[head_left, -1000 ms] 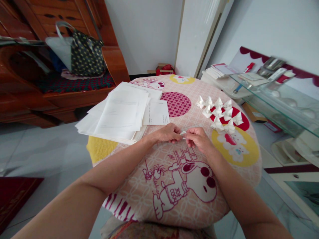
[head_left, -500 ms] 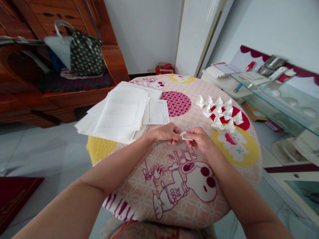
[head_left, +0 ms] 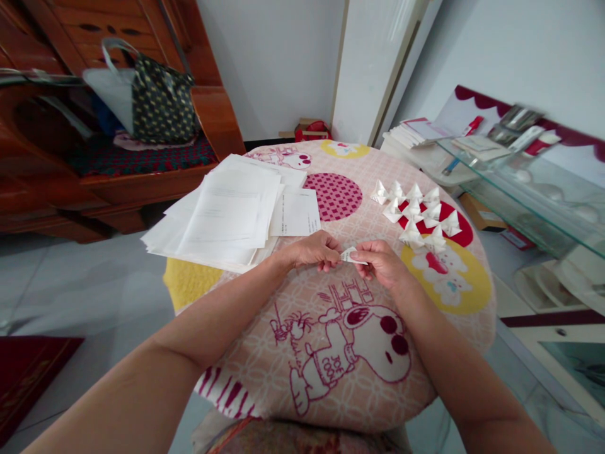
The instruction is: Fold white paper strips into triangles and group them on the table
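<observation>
A small folded piece of white paper point(head_left: 348, 255) is held between my two hands, just above the round table's cloth. My left hand point(head_left: 317, 250) pinches its left end, with the fingers curled. My right hand point(head_left: 378, 260) grips the other end between thumb and fingers. Printed marks show on the paper, but its exact folds are too small to make out. Beyond my right hand stand several folded white paper boats point(head_left: 413, 209) in rows. Left of my left hand lies a stack of white sheets point(head_left: 227, 208), some with printed text.
A patterned cloth point(head_left: 265, 378) with cartoon figures covers the round table. To the right is a glass shelf point(head_left: 529, 195) holding cups and papers. A wooden bench point(head_left: 142, 189) with a dark patterned bag point(head_left: 163, 101) stands at the left.
Slightly more of the folded paper shows between my hands, which have drawn a little apart. The boats and the stack of sheets stay where they were.
</observation>
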Demonstrator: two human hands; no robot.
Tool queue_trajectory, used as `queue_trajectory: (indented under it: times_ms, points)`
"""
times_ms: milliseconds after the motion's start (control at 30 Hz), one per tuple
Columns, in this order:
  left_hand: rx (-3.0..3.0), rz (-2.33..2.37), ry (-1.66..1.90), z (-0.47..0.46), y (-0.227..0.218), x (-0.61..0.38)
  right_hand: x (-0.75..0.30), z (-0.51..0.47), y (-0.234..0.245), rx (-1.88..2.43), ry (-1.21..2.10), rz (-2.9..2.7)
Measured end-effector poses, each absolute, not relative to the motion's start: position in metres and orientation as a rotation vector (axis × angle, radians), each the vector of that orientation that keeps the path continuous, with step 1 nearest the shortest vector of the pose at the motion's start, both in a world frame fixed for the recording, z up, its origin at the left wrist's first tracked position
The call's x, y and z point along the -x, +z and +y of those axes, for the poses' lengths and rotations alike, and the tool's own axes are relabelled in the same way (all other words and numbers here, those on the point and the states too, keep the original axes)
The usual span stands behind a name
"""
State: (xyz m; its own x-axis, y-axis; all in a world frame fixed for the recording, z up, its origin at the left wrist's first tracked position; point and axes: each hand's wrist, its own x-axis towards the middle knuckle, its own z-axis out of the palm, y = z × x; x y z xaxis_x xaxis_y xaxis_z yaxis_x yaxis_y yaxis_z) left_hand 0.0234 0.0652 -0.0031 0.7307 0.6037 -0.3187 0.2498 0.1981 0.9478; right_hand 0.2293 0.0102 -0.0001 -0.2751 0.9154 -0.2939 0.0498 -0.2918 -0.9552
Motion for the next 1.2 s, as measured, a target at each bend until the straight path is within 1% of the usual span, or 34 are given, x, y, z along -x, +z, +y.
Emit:
queue_trajectory:
  times_ms: [367,600,900,1200]
  points:
    - [-1.526,0.747,0.222,0.0707,-0.0023,-0.016,-0.2303,0.0092,-0.0056,1.322,1.57,-1.289]
    - [-1.557,0.663,0.254,0.0683,-0.0002,-0.0175,-0.2269,0.0087,-0.005,1.347,1.487,-1.361]
    - [-1.575,0.799,0.351,0.0681,-0.0067,-0.0208,-0.229,0.0077,-0.0022,1.383,1.45,-1.442]
    - [-1.664,0.767,0.348,0.0656,-0.0026,-0.0219,-0.2303,0.0073,-0.0053,1.424,1.408,-1.451]
